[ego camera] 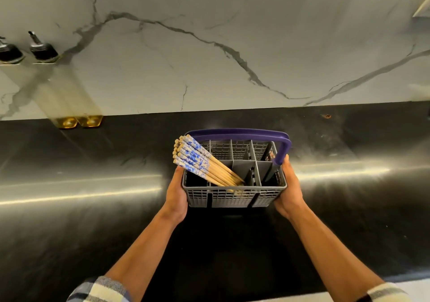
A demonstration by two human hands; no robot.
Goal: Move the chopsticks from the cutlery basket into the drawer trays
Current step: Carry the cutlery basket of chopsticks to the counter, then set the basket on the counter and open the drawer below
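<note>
Black counter (93, 208): oil bottles (69, 87) stand well left of hand-held basket (232, 197).

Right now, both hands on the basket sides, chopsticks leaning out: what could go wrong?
1. The chopsticks lean steeply, their patterned ends overhanging the cutlery basket rim above the left hand. A tilt that way could spill them onto the black counter.
2. The left hand and right hand press the side walls only, and the purple handle is unused, so the grip might slip.
3. The two oil bottles stand at far left; a wide swing could hit them.
</note>
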